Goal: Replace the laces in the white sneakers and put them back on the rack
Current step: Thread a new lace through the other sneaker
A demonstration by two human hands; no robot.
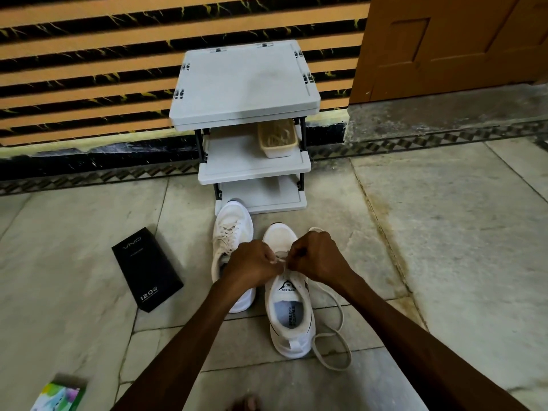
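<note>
Both hands work over the middle eyelets of the right-hand sneaker (289,318), which lies on the floor (415,232) near the person, toe pointing at the rack (246,81). The left hand (252,264) and right hand (318,259) are curled, and their fingers (268,258) pinch short stretches of the lace (341,315) close together above the tongue. Which eyelet the tip is entering I cannot tell. The rest of the lace trails off the sneaker's right side and loops loosely on the floor.

The step in hand looks like threading a crossing. To do it well, one hand should steady the eyelet edge while the other pushes the tip straight through. The slack then needs drawing until the crossing lies flat and untwisted. Both ends should be kept level, since the long loop on the right suggests uneven lengths. The loose loop could also snag under the heel.

The left-hand sneaker (232,229) stands just beside it and appears laced. Neither sneaker is on the rack yet.
</note>
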